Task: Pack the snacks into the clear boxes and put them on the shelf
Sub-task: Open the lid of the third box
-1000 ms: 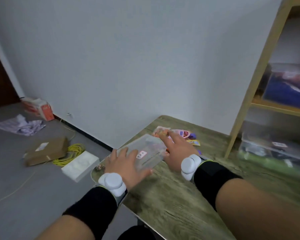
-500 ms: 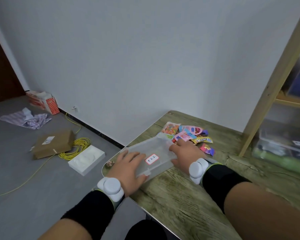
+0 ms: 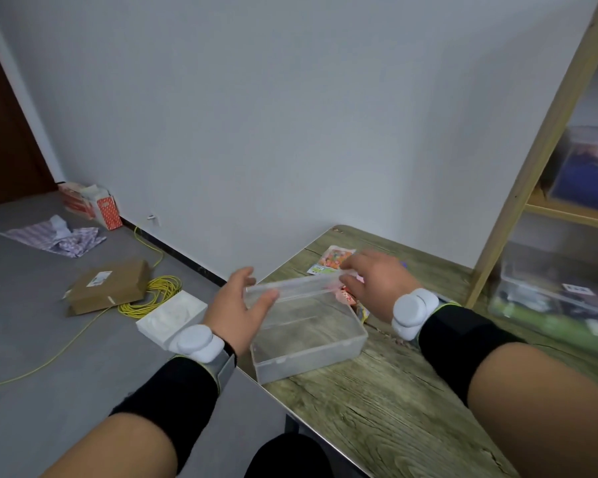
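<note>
Wood-grain table (image 3: pixel 394 408) with a metal edge, set against a pale grey wall (image 3: pixel 290 115).

Item 1: clear rectangular plastic box (image 3: pixel 308 357), open, standing on the table near its left edge.

Item 2: clear plastic lid (image 3: pixel 290 288), held in the air over the box's far side. Left hand (image 3: pixel 235 312): thumb and fingers clasp the lid's left end. Right hand (image 3: pixel 377 284), blurred: fingers pinch the lid's right end.

Item 3: colourful snack packets (image 3: pixel 332 258), lying on the table just behind the box, partly hidden by the right hand.

Each wrist bears a round white device (image 3: pixel 195 343) above a black sleeve (image 3: pixel 173 391).

Right of the table: light wooden shelf (image 3: pixel 539 160) holding clear storage boxes (image 3: pixel 560 294), contents blurred.

On the grey floor (image 3: pixel 32 339), left: brown cardboard parcel (image 3: pixel 107 288), coiled yellow cable (image 3: pixel 156 294), white foam block (image 3: pixel 171 313), red-and-white carton (image 3: pixel 90 205), crumpled lilac paper (image 3: pixel 59 236).
</note>
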The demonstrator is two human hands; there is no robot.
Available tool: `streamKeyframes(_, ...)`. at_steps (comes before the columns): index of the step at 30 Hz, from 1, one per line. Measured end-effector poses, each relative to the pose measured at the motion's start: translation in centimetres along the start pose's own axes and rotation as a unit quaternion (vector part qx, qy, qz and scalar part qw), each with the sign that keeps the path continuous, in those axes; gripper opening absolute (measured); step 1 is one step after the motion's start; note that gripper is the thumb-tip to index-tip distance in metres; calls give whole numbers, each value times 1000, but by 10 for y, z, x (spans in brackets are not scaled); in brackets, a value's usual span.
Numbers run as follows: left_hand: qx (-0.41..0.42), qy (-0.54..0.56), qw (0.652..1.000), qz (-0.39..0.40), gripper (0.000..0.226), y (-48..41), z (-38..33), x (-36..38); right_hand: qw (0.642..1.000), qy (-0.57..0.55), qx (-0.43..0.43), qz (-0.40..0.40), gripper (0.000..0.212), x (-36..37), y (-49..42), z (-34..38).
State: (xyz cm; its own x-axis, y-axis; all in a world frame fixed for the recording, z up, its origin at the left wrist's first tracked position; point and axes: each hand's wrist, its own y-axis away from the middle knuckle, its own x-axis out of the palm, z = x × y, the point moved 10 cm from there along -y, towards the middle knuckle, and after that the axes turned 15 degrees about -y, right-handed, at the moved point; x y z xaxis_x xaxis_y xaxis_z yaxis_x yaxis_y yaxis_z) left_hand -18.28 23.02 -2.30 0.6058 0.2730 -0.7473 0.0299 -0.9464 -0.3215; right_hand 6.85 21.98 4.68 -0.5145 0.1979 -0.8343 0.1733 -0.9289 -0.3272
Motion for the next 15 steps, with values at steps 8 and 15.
streamKeyframes(8,-147,-10,989,34,39,-51,42,19,972,-169,151,-54,39,6,-46,-41)
streamKeyframes(15,-109,29,993,26,41,-46,52,27,961,-214,173,-8,51,45,-56,-75)
